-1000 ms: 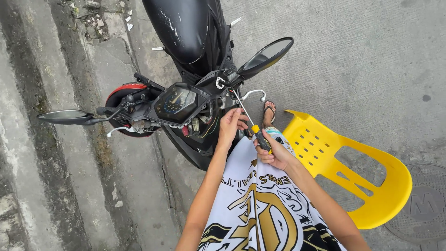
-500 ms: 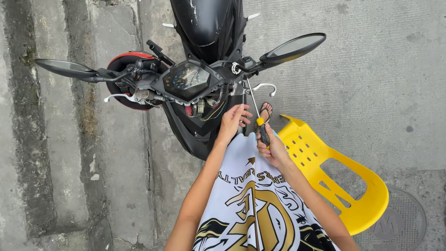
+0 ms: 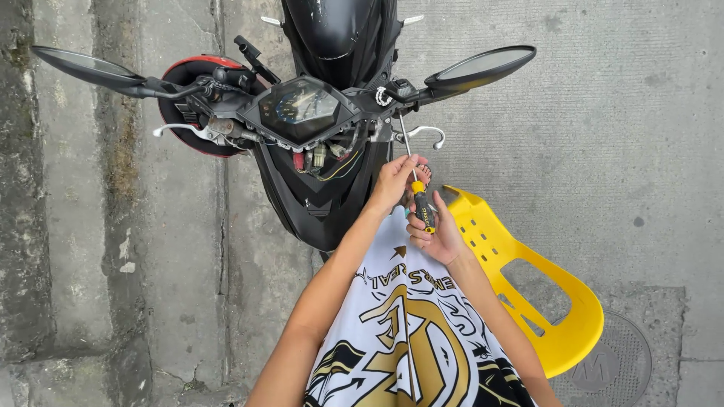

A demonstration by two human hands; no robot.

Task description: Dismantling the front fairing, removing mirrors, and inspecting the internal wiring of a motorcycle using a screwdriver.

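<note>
Handlebars swung level since the earlier frame, black motorcycle (image 3: pixel 324 151) with exposed wiring, yellow plastic chair (image 3: pixel 528 279) beside it, right hand (image 3: pixel 436 235) wrapped around black-and-yellow-handled screwdriver (image 3: pixel 419 196), left hand (image 3: pixel 396 181) fingers curled near its shaft.

A dark, angular instrument screen (image 3: pixel 304 109) sits between the motorcycle's handlebars, blue-tinted dial inside.

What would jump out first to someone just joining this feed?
The black motorcycle fills the top centre, its gauge cluster loose with wires showing beneath it. Just below and to its right, the right hand grips a screwdriver with a yellow and black handle, shaft angled up toward the handlebar, with the left hand beside it. A yellow chair sits at lower right on the concrete.
</note>
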